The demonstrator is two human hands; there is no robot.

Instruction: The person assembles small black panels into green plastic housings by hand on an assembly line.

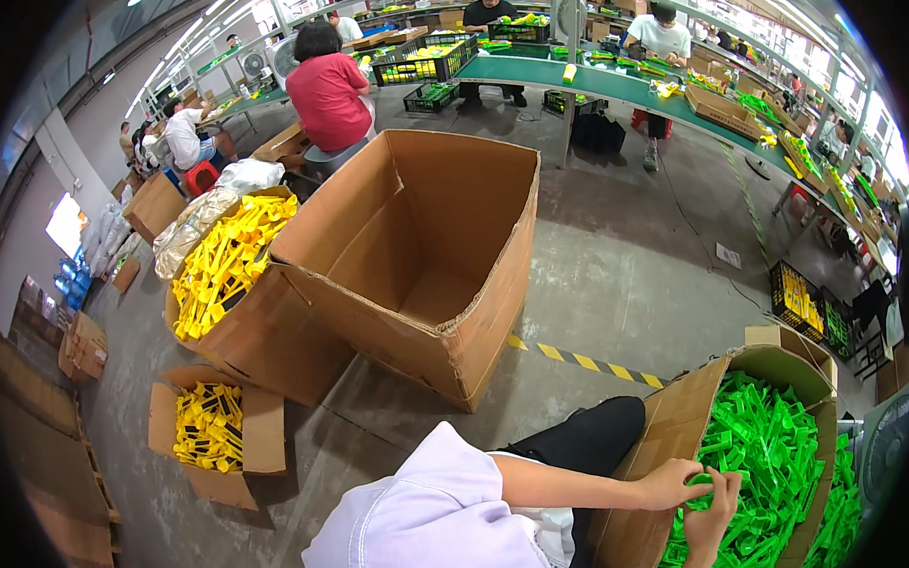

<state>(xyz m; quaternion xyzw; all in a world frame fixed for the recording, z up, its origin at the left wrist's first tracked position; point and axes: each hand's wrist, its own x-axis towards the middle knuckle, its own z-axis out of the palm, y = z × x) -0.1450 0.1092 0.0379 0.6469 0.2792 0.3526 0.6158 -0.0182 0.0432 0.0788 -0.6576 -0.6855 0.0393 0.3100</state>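
Observation:
Over a cardboard box [670, 427] heaped with green plastic parts [770, 433], my two hands meet at the box's left side. My left hand [670, 485] reaches across from the left, fingers pinched on a green plastic part [700, 480]. Close against it, my right hand [713, 515] is raised, with its thumb and fingers closed around the same small part. Most of that part is hidden by the fingers, so its exact shape cannot be made out.
A large open carton [423, 235] stands ahead. Left of it are a big box of yellow plastic parts [228, 257] and a smaller yellow-filled box [209, 428]. Striped tape [587, 361] marks the floor. People sit along a green workbench [608, 78] with black crates [427, 60].

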